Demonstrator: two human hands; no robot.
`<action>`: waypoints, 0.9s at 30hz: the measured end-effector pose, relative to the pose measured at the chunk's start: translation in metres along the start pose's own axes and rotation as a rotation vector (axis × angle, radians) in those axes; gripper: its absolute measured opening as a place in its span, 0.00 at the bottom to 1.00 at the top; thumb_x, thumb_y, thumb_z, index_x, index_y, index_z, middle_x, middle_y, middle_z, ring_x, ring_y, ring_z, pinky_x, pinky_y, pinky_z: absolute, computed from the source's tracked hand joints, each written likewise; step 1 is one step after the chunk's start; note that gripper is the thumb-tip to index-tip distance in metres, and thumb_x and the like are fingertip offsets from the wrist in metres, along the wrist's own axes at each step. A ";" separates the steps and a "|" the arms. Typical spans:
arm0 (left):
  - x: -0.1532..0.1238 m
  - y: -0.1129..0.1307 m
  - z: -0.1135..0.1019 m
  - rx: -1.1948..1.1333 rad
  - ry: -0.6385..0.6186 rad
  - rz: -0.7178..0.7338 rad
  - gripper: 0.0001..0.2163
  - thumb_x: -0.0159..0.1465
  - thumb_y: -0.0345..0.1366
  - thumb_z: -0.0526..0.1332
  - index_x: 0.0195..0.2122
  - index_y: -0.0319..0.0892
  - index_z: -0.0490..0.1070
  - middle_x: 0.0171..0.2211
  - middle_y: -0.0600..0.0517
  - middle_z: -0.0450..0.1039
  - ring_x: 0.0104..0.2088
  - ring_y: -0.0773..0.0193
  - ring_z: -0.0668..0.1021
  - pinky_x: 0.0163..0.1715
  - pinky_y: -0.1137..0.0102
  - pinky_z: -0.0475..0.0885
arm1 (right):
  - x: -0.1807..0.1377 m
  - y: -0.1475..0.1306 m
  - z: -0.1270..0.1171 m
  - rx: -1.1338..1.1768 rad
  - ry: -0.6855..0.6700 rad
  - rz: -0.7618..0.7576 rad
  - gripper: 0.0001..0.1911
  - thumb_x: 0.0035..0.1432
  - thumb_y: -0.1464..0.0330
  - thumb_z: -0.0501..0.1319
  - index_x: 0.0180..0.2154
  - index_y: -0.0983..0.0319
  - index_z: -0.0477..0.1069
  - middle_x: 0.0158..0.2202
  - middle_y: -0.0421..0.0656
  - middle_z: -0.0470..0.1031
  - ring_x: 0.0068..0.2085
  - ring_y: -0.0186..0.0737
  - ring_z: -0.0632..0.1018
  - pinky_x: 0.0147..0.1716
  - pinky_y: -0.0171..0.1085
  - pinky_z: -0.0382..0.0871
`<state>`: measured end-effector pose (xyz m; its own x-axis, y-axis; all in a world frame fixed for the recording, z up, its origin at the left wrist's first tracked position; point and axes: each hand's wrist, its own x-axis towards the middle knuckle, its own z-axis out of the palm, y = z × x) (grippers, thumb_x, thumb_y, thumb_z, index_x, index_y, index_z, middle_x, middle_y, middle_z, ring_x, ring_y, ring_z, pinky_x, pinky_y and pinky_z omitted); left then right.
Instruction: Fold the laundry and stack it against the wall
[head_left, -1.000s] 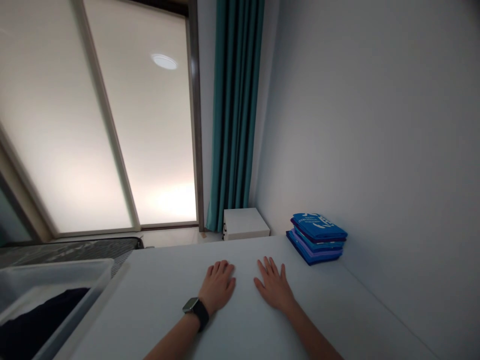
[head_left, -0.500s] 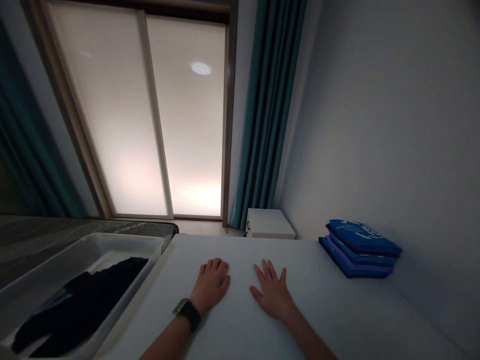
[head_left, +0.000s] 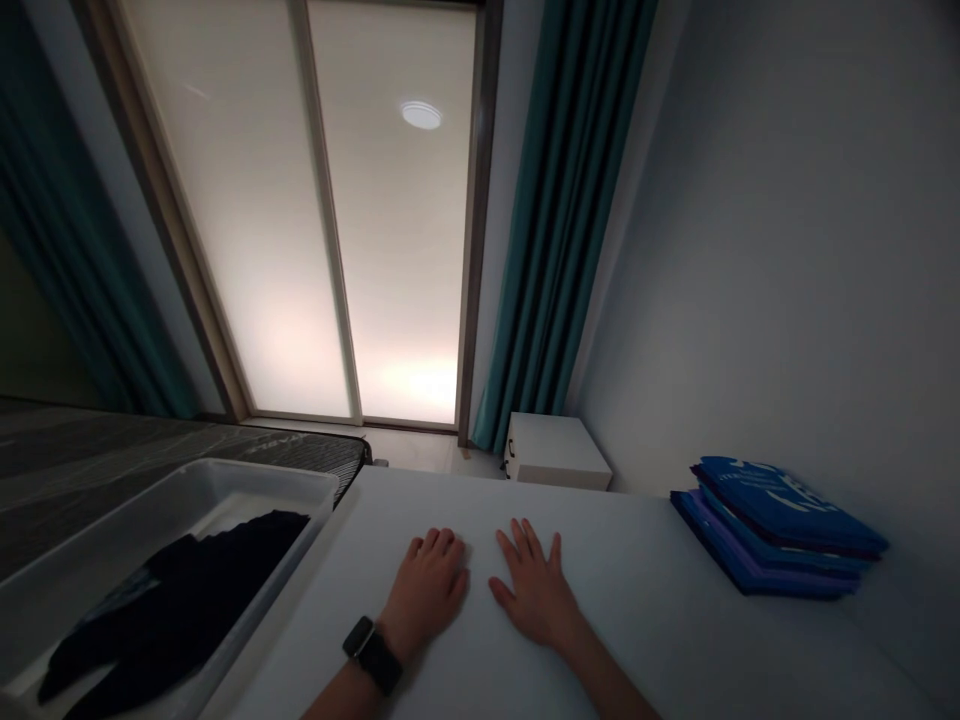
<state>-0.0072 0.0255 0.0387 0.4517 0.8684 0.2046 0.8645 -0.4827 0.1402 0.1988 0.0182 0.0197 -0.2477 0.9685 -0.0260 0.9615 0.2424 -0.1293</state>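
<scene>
My left hand (head_left: 427, 588) rests palm down on the white table (head_left: 622, 560), its fingers slightly bent and holding nothing. A dark watch (head_left: 372, 652) is on that wrist. Close beside it, my right hand (head_left: 534, 588) lies flat on the same surface with fingers spread. To the right, apart from both hands, sits a stack of folded blue and purple fabric or bags (head_left: 780, 525) with white print on top. At the left is a translucent plastic bin (head_left: 259, 478) with a dark garment (head_left: 187, 590) in it.
The bin stands beside the table's left edge, near a dark grey patterned mattress or bed (head_left: 97, 465). Beyond the far edge is a white cabinet (head_left: 559, 445). A teal curtain (head_left: 562, 230), frosted sliding doors (head_left: 397, 270) and a wall at the right surround the table.
The view has tilted down and turned slightly, so the stack appears farther right and lower. Both hands stay on the table, with the right hand slightly nearer the left in the picture.
</scene>
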 end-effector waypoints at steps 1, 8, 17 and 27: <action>0.000 -0.004 -0.001 0.008 -0.004 -0.021 0.11 0.65 0.35 0.52 0.46 0.45 0.67 0.48 0.46 0.68 0.50 0.53 0.68 0.50 0.58 0.60 | 0.006 -0.003 0.001 0.004 0.002 -0.015 0.36 0.64 0.47 0.39 0.67 0.57 0.46 0.70 0.49 0.38 0.69 0.53 0.39 0.60 0.65 0.24; 0.001 -0.025 -0.006 0.014 0.003 -0.089 0.10 0.65 0.34 0.51 0.46 0.45 0.67 0.47 0.47 0.68 0.49 0.53 0.68 0.49 0.58 0.61 | 0.031 -0.020 0.006 0.020 0.039 -0.114 0.34 0.65 0.49 0.40 0.67 0.56 0.47 0.70 0.48 0.40 0.69 0.52 0.40 0.61 0.64 0.24; -0.003 -0.023 -0.019 -0.031 -0.065 -0.123 0.08 0.65 0.34 0.52 0.42 0.45 0.68 0.47 0.48 0.69 0.48 0.55 0.69 0.49 0.60 0.63 | 0.035 -0.024 0.007 0.003 -0.014 -0.179 0.33 0.66 0.51 0.40 0.67 0.56 0.48 0.70 0.47 0.40 0.69 0.52 0.41 0.62 0.64 0.25; -0.060 -0.079 -0.092 -0.004 -0.067 -0.182 0.10 0.67 0.39 0.52 0.46 0.47 0.68 0.43 0.48 0.71 0.45 0.55 0.72 0.48 0.60 0.63 | 0.060 -0.059 0.021 0.017 -0.034 -0.313 0.31 0.66 0.51 0.41 0.66 0.54 0.52 0.70 0.43 0.43 0.69 0.51 0.43 0.63 0.61 0.29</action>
<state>-0.1230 0.0016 0.1046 0.3014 0.9471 0.1105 0.9325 -0.3170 0.1733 0.1251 0.0610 0.0049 -0.5355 0.8444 -0.0153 0.8359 0.5273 -0.1524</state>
